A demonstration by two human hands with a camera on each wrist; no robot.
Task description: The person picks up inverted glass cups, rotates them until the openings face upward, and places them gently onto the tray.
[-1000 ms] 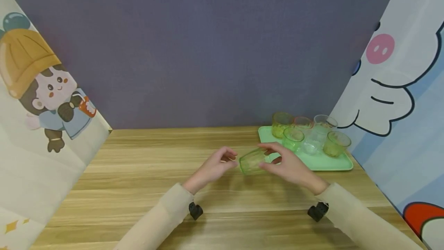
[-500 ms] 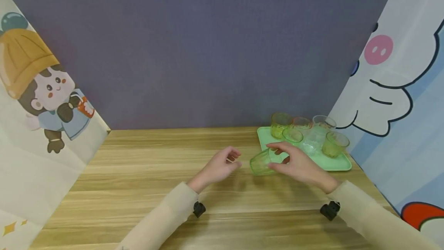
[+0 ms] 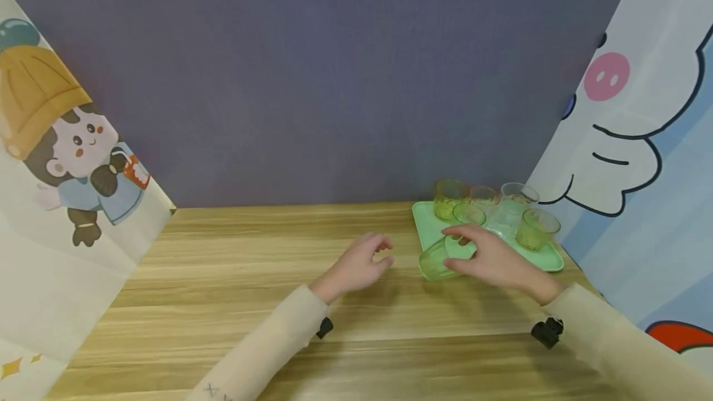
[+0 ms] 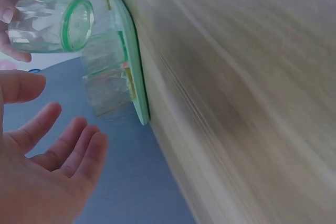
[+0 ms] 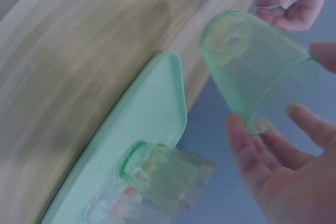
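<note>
My right hand [image 3: 496, 258] grips a clear green drinking glass [image 3: 434, 262] near its mouth, thumb on one side and fingers on the other. The glass is tilted above the table, its thick base pointing left and down; the right wrist view shows the same glass [image 5: 252, 61] held by its rim end. To the left, my left hand [image 3: 356, 265] hovers over the table with loosely bent fingers and nothing in it. In the left wrist view this hand [image 4: 52, 166] is apart from the glass [image 4: 39, 22].
A pale green tray [image 3: 426, 228] stands at the back right. On it are several upright glasses, including a yellow glass [image 3: 450, 200], a green glass [image 3: 469, 213], a clear glass [image 3: 519, 195] and an olive glass [image 3: 536, 231]. A dark panel [image 3: 334, 79] closes the back.
My right hand has carried the green glass rightward, to the tray's front left edge. My left hand has moved slightly right, and the gap between it and the glass has widened.
</note>
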